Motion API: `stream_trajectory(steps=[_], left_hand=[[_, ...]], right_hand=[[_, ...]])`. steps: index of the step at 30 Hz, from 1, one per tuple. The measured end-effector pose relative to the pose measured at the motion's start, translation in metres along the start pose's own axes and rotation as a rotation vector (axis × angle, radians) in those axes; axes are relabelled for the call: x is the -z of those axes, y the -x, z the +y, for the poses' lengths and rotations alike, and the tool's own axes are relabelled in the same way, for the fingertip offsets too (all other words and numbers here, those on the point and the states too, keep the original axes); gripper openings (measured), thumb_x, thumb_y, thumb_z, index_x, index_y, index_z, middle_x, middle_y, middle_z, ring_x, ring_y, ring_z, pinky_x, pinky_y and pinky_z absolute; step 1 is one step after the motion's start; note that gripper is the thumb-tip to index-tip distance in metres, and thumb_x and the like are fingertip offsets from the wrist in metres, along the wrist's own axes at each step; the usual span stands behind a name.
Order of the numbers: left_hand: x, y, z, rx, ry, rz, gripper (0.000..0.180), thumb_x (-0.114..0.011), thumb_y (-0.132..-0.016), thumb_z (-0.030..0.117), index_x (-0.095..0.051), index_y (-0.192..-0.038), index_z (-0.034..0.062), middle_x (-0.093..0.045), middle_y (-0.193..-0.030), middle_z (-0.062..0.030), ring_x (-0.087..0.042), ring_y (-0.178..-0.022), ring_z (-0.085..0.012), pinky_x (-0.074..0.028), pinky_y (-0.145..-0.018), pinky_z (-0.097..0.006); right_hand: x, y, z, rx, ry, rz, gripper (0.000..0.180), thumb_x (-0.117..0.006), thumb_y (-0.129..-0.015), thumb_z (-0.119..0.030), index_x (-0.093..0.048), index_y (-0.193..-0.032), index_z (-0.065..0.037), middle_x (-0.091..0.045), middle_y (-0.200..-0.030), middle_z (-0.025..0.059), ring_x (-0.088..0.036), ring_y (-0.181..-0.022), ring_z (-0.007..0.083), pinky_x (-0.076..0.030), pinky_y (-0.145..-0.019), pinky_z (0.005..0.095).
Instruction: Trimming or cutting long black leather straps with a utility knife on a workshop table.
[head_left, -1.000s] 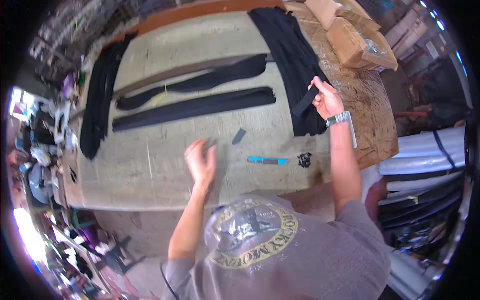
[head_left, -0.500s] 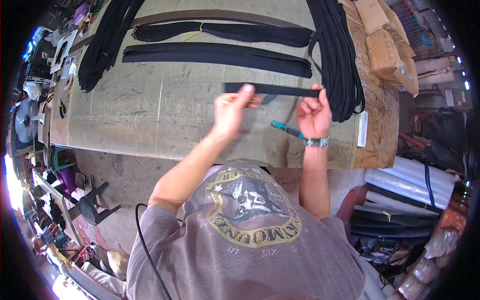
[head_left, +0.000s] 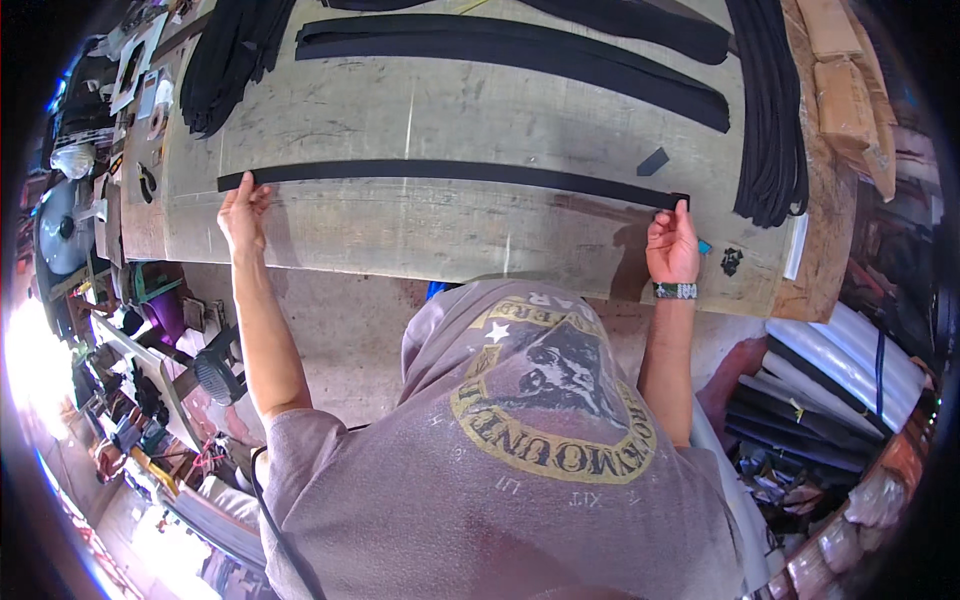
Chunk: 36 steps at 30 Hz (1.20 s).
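A long black fabric strip (head_left: 430,172) is stretched straight across the table between my two hands. My left hand (head_left: 243,215) pinches its left end between thumb and fingers. At the other end, my right hand (head_left: 674,245), with a banded wrist, grips the strip's tip, which looks folded over at the fingers. Close to the right hand lies a teal tool (head_left: 704,247), mostly hidden behind that hand. Just above the strip there rests a small dark pointed offcut (head_left: 653,161).
Beyond the strip lies a flat bundle of black strips (head_left: 510,52). Thick black bundles hang together at the left (head_left: 232,70) and right (head_left: 768,120). Cardboard boxes (head_left: 848,100) stand at the right edge. Pliers (head_left: 147,184) lie far left, a small black clump (head_left: 732,262) near right.
My hands have moved far apart, the left one leftward, and the strip is now drawn out to full length. The view has shifted with my head.
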<state>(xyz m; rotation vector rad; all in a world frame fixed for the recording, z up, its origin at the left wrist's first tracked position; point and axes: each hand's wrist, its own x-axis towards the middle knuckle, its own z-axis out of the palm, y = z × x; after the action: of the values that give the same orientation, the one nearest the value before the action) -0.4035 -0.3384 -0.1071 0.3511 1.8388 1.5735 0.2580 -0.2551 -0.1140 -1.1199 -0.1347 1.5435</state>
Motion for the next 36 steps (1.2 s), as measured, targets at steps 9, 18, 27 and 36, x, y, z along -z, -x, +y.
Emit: stream_trajectory(steps=[9, 18, 27, 36], left_hand=[[0.049, -0.086, 0.001, -0.080, -0.241, 0.081, 0.023, -0.079, -0.090, 0.025, -0.066, -0.084, 0.0066, -0.070, -0.081, -0.0057, -0.068, -0.068, -0.0127, -0.046, -0.053, -0.022], [0.009, -0.013, -0.032, -0.749, -0.977, 0.333, 0.055, -0.071, -0.092, 0.031, -0.058, -0.134, -0.0015, -0.051, -0.136, -0.0260, -0.046, -0.130, -0.0371, -0.037, -0.110, -0.046], [-0.061, 0.042, -0.048, -0.795, -1.239, 0.140, 0.060, -0.058, -0.098, 0.043, -0.050, -0.147, 0.0078, -0.044, -0.155, -0.0181, -0.034, -0.146, -0.0370, -0.024, -0.120, -0.049], [-0.140, 0.111, -0.056, -0.941, -0.961, -0.053, 0.049, -0.072, -0.091, 0.026, -0.060, -0.133, 0.0032, -0.049, -0.143, -0.0236, -0.043, -0.134, -0.0412, -0.033, -0.113, -0.052]], right_hand=[[0.003, 0.009, 0.028, 0.002, 0.170, 0.112, 0.009, -0.071, -0.096, -0.017, -0.066, -0.096, -0.009, -0.072, -0.089, 0.0059, -0.068, -0.074, 0.0156, -0.053, -0.062, 0.0268], [0.004, 0.045, 0.031, 0.821, 1.506, 0.154, 0.036, -0.067, -0.096, -0.017, -0.063, -0.127, 0.001, -0.067, -0.123, 0.0168, -0.069, -0.104, 0.0268, -0.057, -0.079, 0.0350], [-0.009, 0.029, 0.052, 1.023, 1.899, -0.065, 0.046, -0.059, -0.098, -0.024, -0.057, -0.137, -0.001, -0.050, -0.150, 0.0166, -0.045, -0.139, 0.0364, -0.036, -0.113, 0.0467], [0.046, 0.035, -0.004, 1.017, 1.827, 0.085, 0.036, -0.062, -0.093, -0.011, -0.062, -0.128, -0.005, -0.058, -0.138, 0.0116, -0.052, -0.125, 0.0361, -0.042, -0.104, 0.0484]])
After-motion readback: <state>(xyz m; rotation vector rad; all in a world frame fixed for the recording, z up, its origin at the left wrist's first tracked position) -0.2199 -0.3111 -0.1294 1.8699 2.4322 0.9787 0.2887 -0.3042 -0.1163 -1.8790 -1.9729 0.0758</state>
